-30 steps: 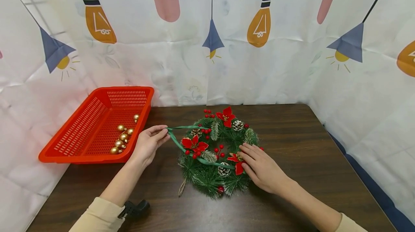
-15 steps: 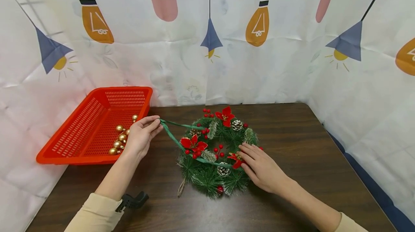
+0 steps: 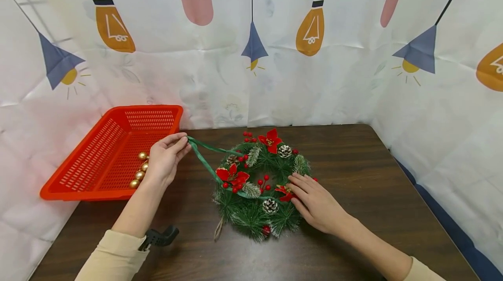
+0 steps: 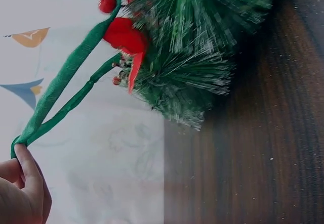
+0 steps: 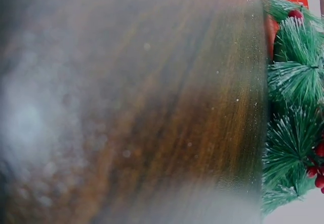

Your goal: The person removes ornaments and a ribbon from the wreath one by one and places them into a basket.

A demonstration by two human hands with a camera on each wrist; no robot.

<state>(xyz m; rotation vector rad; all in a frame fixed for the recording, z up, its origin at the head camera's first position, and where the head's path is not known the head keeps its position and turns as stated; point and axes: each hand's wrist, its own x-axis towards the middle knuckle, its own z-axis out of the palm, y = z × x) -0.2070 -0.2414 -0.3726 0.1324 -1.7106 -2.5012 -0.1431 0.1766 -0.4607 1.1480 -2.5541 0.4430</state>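
A green Christmas wreath (image 3: 251,217) with red poinsettias, berries and frosted pine cones lies on the table. My left hand (image 3: 165,159) pinches the end of a green ribbon (image 3: 202,159) between thumb and fingers, up and left of the wreath. Two strands of it stretch from the fingertips to the wreath's greenery, also seen in the left wrist view, where the ribbon (image 4: 71,70) passes a red petal. My right hand (image 3: 320,204) rests with extended fingers on the wreath's right side, over a poinsettia (image 3: 284,193). In the right wrist view only wreath needles (image 5: 298,82) show, not the hand.
A red plastic basket (image 3: 92,195) stands at the table's left, with several gold baubles (image 3: 139,175) inside, partly behind my left hand. A twine loop (image 3: 218,230) sticks out at the wreath's lower left. A printed curtain (image 3: 224,84) hangs behind the brown table (image 3: 353,159).
My left hand has moved left and slightly up towards the basket, drawing the ribbon strands out longer from the wreath. My right hand stays in place on the wreath.
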